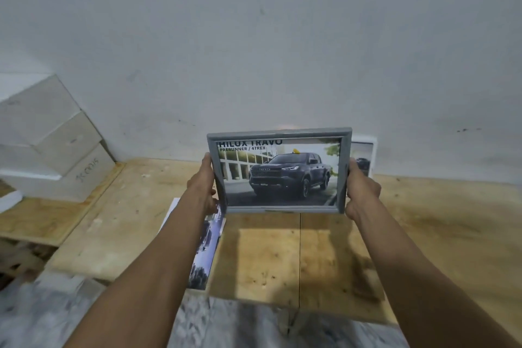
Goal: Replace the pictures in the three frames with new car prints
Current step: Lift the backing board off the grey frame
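Left hand [202, 182] and right hand [360, 185] grip the gray frame [279, 134] upright by its sides, truck print [282, 175] facing the camera.

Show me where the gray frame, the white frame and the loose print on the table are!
gray frame [279, 133], head view, on its top bar.
white frame [373, 150], head view, on its right edge.
loose print [204, 251], head view, on its visible middle.

A bare storeroom or workshop corner: rough plywood sheets [423, 234] laid as a work surface over a marbled floor [56, 319], a plain scuffed white wall [254, 37], and white boxes [53, 133] stacked at the left edge.
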`<state>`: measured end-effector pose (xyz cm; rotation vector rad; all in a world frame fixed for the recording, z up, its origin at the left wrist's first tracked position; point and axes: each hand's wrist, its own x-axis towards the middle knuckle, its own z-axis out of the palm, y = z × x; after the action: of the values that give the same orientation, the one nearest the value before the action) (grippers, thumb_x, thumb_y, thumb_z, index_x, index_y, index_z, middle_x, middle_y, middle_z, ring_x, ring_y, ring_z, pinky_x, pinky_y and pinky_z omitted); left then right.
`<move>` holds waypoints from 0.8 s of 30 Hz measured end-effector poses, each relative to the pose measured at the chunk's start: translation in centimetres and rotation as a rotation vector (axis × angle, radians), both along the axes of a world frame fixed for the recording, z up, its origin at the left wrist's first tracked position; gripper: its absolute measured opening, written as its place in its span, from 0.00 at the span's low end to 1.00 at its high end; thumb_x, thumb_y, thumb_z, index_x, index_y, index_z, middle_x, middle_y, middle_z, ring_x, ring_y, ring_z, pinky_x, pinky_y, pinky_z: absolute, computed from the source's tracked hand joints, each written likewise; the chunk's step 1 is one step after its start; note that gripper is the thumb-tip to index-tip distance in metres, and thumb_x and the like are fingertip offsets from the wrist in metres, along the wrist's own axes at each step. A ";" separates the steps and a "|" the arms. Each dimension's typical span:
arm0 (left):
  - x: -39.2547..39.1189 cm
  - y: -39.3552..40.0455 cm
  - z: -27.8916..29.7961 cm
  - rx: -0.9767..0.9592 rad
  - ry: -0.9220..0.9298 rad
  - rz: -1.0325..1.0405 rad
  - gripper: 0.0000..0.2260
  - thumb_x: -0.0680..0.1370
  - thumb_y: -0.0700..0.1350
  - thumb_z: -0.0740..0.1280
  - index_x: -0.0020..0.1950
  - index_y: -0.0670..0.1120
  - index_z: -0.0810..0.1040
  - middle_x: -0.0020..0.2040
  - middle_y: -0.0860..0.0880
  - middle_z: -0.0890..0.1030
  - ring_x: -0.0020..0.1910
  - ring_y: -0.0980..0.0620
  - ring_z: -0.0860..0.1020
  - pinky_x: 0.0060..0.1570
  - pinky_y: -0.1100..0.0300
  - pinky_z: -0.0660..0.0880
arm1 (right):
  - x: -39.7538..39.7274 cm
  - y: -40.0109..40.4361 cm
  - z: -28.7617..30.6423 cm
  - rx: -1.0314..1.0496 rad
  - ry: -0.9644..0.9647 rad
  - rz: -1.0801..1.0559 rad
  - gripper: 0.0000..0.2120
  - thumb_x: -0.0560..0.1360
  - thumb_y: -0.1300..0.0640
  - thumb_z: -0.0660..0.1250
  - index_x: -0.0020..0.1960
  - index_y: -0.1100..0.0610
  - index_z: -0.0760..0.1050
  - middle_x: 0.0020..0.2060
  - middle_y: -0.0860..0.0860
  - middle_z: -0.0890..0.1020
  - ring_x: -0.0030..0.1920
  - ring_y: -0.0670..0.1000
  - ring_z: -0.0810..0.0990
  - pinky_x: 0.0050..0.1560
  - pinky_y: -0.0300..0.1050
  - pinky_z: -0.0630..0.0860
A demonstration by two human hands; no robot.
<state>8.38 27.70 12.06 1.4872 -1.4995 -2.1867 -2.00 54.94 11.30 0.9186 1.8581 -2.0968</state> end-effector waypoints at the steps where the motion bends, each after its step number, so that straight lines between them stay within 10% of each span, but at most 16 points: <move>1: 0.1 -0.1 0.2 0.034 0.029 -0.023 0.32 0.69 0.70 0.68 0.57 0.44 0.82 0.54 0.41 0.82 0.49 0.40 0.80 0.36 0.44 0.81 | 0.2 0.1 0.0 -0.020 -0.005 0.012 0.24 0.71 0.40 0.72 0.53 0.60 0.76 0.47 0.54 0.82 0.44 0.56 0.80 0.48 0.54 0.80; 9: 0.5 -2.6 -1.3 0.154 0.222 -0.113 0.28 0.72 0.64 0.71 0.59 0.42 0.80 0.56 0.42 0.80 0.47 0.44 0.77 0.53 0.42 0.80 | 2.3 -0.4 -0.4 -0.189 0.029 0.020 0.15 0.74 0.51 0.72 0.56 0.60 0.79 0.44 0.53 0.84 0.34 0.48 0.80 0.26 0.36 0.74; 15: 1.7 -3.6 -4.4 0.233 0.247 -0.128 0.18 0.75 0.55 0.72 0.53 0.42 0.83 0.51 0.44 0.80 0.42 0.48 0.73 0.45 0.57 0.72 | 3.1 -0.1 -3.9 -0.272 -0.003 -0.027 0.11 0.76 0.59 0.65 0.56 0.59 0.80 0.36 0.51 0.83 0.32 0.47 0.76 0.36 0.38 0.75; 19: 2.0 -3.7 -6.7 0.298 0.328 -0.044 0.07 0.77 0.40 0.64 0.48 0.39 0.79 0.43 0.42 0.79 0.35 0.49 0.76 0.43 0.58 0.69 | 2.5 1.4 -6.8 -0.335 -0.013 -0.033 0.16 0.73 0.64 0.64 0.60 0.63 0.77 0.48 0.58 0.81 0.40 0.52 0.81 0.36 0.40 0.79; 24: 3.1 -2.8 -10.1 0.300 0.216 -0.274 0.20 0.75 0.28 0.49 0.59 0.36 0.75 0.52 0.41 0.83 0.48 0.47 0.81 0.41 0.59 0.82 | 2.0 4.4 -10.6 -0.244 -0.102 0.179 0.15 0.73 0.67 0.64 0.60 0.66 0.77 0.53 0.63 0.83 0.52 0.61 0.83 0.50 0.55 0.81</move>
<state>11.52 24.93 1.93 1.1156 -1.4253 -2.7334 0.04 59.31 0.73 0.7561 1.5317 -2.0677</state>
